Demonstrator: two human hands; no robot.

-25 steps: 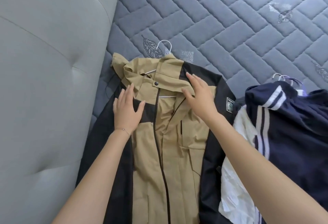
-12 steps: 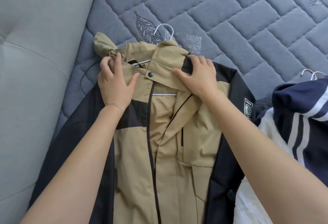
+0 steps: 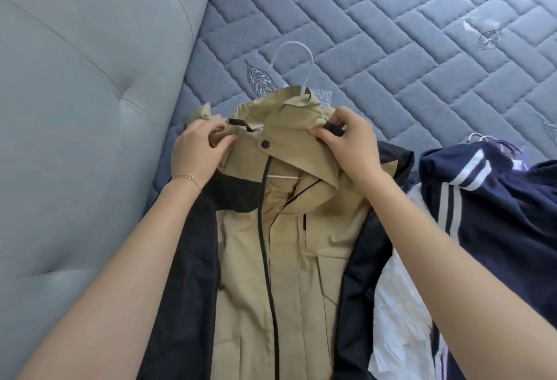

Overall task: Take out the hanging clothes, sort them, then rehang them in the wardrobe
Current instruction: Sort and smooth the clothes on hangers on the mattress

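Note:
A tan and black hooded jacket (image 3: 289,259) lies face up on the bed, still on a white hanger (image 3: 294,60) whose hook pokes out above the collar. My left hand (image 3: 197,150) pinches the tan collar fabric at the jacket's left shoulder. My right hand (image 3: 351,144) pinches the collar's right side, thumb and fingers on a black tab. To the right lies a navy garment with white stripes (image 3: 494,208) over a white garment (image 3: 398,319), with more white hanger hooks (image 3: 482,138) above them.
The quilted blue-grey mattress (image 3: 391,33) stretches away beyond the clothes. A padded grey headboard (image 3: 78,108) runs along the left side, close to the jacket's black sleeve.
Both hands moved up from flat on the jacket's chest to the collar and now pinch it on either side. The collar is pulled up and spread; the view has come closer.

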